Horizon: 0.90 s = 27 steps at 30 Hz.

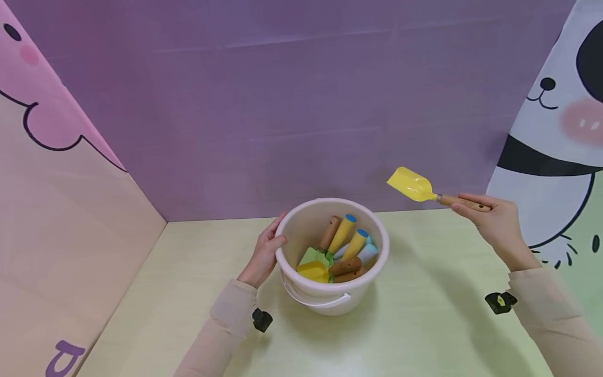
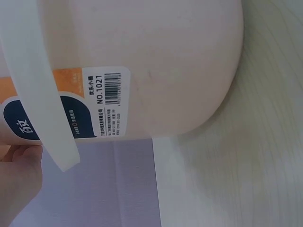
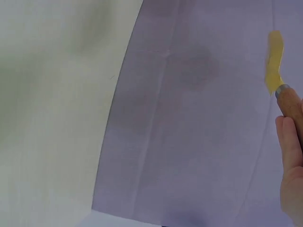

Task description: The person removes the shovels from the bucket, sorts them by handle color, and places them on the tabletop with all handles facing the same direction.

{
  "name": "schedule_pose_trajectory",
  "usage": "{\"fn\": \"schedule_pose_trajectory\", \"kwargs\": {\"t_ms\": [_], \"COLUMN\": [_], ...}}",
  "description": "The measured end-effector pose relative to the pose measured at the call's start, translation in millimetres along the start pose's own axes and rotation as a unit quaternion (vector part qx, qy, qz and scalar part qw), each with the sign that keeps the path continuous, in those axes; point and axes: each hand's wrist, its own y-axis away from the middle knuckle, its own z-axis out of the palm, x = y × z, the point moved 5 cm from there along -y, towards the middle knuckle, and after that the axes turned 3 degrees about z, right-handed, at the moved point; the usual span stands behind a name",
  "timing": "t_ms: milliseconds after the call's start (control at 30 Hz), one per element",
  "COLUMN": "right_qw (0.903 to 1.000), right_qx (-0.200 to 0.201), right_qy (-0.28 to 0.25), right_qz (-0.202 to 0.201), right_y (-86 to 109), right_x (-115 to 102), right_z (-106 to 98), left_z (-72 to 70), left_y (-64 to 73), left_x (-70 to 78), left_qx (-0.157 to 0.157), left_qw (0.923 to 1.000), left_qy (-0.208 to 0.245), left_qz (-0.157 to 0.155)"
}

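Note:
A pale pink bucket (image 1: pixel 336 298) stands on the table, tipped slightly toward the head camera. My left hand (image 1: pixel 265 250) grips its rim on the left side, thumb over the edge. Inside lie several small tools: yellow handles (image 1: pixel 342 235), brown wooden handles (image 1: pixel 346 266), a yellow scoop blade (image 1: pixel 313 271) and a green piece (image 1: pixel 314 256). Up and to the right, my right hand (image 1: pixel 494 222) holds a small yellow shovel (image 1: pixel 411 184) by its wooden handle, its blade pointing left, raised in the air. The right wrist view shows the shovel (image 3: pixel 274 61) edge-on.
The bucket's white handle (image 1: pixel 315 302) hangs down at its front. A label (image 2: pixel 106 101) is stuck on its side. Behind the light wood-grain table (image 1: pixel 188 293) rises a purple backdrop (image 1: pixel 282 115). Printed panels stand left (image 1: pixel 56 220) and right (image 1: pixel 542 204).

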Motion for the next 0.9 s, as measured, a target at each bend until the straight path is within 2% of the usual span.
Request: {"fn": "schedule_pose_trajectory", "kwargs": {"t_ms": [233,400,533,667,900], "right_qw": [0.9991,0.9965,0.9932,0.9847,0.9667], "right_qx": [0.025,0.055,0.061,0.063,0.101], "right_qy": [-0.026,-0.061,-0.097,-0.157,-0.226], "right_qz": [0.02,0.014,0.022,0.043,0.064], "right_y": [0.8,-2.0,-6.5,-9.5,-11.6], "right_x": [22,39,55,71,100], "right_z": [-11,-19,-23,-24,-24], "left_z": [1.5,1.1,0.6,0.9,1.2], "left_y": [-0.5,1.2,1.8,3.0,3.5], "left_x": [0.2,0.6,1.9,2.8,2.1], "left_qx": [0.0,0.005,0.005,0.005,0.004], "left_qw": [1.0,1.0,1.0,1.0,1.0], "left_qy": [0.004,0.007,0.006,0.001,-0.001], "left_qz": [-0.003,-0.002,-0.001,0.0,0.001]}}
